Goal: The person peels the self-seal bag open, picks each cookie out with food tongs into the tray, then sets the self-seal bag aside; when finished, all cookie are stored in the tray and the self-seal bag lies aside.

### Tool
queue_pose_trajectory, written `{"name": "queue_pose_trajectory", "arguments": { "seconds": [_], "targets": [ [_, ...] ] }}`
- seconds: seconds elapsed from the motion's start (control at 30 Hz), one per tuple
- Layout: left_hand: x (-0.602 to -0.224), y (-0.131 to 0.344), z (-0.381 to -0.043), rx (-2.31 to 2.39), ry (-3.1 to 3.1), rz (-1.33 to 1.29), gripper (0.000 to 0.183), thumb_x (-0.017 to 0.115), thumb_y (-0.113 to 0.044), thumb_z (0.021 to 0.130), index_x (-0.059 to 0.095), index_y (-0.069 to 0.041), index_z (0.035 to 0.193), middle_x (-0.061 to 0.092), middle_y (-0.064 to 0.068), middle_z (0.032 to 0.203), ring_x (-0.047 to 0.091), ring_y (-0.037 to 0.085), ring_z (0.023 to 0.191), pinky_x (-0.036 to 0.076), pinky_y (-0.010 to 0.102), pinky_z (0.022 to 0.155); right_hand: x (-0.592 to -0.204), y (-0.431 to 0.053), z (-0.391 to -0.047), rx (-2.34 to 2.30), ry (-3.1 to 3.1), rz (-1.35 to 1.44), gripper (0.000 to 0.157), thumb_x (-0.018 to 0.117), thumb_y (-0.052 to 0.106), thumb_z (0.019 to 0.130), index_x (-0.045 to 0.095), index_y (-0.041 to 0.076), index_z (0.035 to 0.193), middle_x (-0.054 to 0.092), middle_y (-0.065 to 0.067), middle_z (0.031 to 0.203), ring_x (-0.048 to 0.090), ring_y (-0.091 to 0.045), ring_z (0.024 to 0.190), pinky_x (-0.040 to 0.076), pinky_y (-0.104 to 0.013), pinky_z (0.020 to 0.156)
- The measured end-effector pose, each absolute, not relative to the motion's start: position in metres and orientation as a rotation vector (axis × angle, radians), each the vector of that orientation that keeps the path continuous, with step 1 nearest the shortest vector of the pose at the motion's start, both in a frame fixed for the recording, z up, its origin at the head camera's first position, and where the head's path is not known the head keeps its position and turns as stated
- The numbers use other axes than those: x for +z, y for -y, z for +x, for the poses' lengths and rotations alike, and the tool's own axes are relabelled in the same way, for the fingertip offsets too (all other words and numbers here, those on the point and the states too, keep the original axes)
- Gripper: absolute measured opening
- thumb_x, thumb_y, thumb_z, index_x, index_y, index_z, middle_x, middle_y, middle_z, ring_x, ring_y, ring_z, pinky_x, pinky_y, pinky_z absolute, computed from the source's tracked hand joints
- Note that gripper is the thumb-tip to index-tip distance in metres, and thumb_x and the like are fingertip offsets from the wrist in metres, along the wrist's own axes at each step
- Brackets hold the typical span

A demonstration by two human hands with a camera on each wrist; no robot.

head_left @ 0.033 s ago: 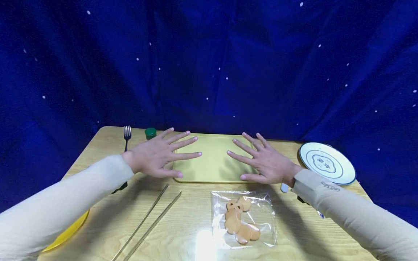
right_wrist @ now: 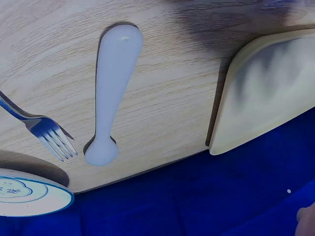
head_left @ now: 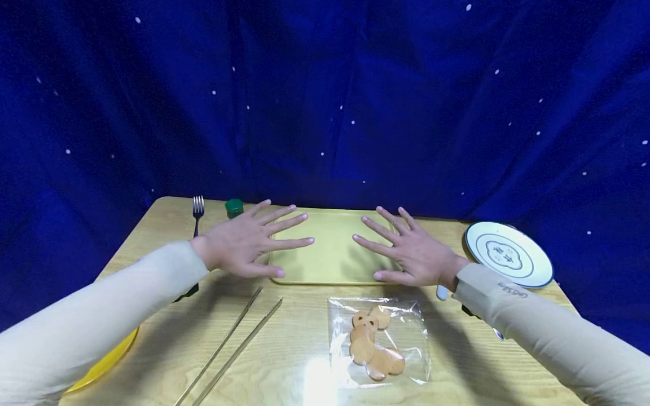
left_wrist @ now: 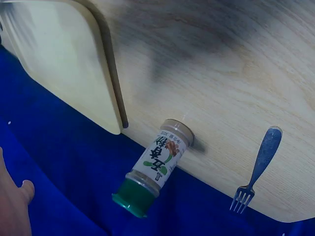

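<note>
In the head view my left hand (head_left: 249, 239) is spread palm down over the left end of a pale yellow tray (head_left: 332, 242). Across from it, my right hand (head_left: 413, 251) hovers at the tray's right end, fingers also splayed. Neither holds anything. A spice bottle with a green cap (left_wrist: 160, 162) stands just beyond the left hand, near a fork (left_wrist: 263, 157). Below the right wrist lies a pale utensil with a long handle and small rounded end (right_wrist: 115, 83). Only a small part of each hand shows in its wrist view.
Metal tongs (head_left: 237, 352) lie at front left, beside a yellow plate edge (head_left: 109, 361) partly under the left sleeve. A clear bag (head_left: 378, 347) holds flat tan rounded pieces. At right are a blue-rimmed white plate (head_left: 528, 256) and another fork (right_wrist: 47, 132). A blue curtain (head_left: 325, 101) hangs behind.
</note>
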State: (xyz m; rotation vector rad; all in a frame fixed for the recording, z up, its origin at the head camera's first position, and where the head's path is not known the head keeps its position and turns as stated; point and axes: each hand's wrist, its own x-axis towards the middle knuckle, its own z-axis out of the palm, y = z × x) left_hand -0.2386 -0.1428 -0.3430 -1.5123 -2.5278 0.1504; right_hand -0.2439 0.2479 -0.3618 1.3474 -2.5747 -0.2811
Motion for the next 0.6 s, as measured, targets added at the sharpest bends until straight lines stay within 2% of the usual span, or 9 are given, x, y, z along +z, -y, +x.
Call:
{"name": "queue_pose_trajectory", "arguments": {
  "seconds": [0.2,0.43,0.53,0.6],
  "targets": [
    [-0.347,0.142,-0.239,0.157,2.527,-1.516,0.072,0.044,-0.068,0.091,0.016,-0.043,0.152,0.013,0.003,0.165,0.014,0.032,0.152,0.015,0.065,0.116,-0.364,-0.245,-0.243,-0.245,2.569,1.355,0.077,0.047,0.067,0.09,0.015,0.039,0.154,0.012,-0.004,0.165,0.003,-0.036,0.152,0.014,-0.069,0.114],
    [-0.353,0.138,-0.237,0.141,2.493,-1.526,0.072,0.042,-0.069,0.091,0.018,-0.042,0.152,0.013,0.001,0.164,0.016,0.031,0.152,0.015,0.064,0.117,-0.363,-0.243,-0.241,-0.245,2.565,1.371,0.076,0.047,0.064,0.091,0.014,0.037,0.154,0.007,-0.001,0.165,0.004,-0.034,0.153,0.015,-0.068,0.114],
    [-0.354,0.137,-0.236,0.148,2.505,-1.518,0.071,0.04,-0.069,0.091,0.016,-0.042,0.152,0.013,0.001,0.164,0.015,0.03,0.152,0.014,0.063,0.118,-0.36,-0.243,-0.239,-0.223,2.612,1.383,0.075,0.046,0.063,0.093,0.013,0.037,0.155,0.012,-0.002,0.165,0.014,-0.032,0.152,0.018,-0.063,0.116],
    [-0.355,0.135,-0.234,0.144,2.526,-1.508,0.07,0.039,-0.069,0.092,0.015,-0.043,0.152,0.015,0.002,0.164,0.02,0.03,0.151,0.02,0.062,0.116,-0.356,-0.243,-0.237,-0.147,2.699,1.365,0.074,0.045,0.063,0.094,0.013,0.036,0.155,0.022,-0.001,0.162,0.025,-0.027,0.149,0.025,-0.058,0.116]
  ]
}}
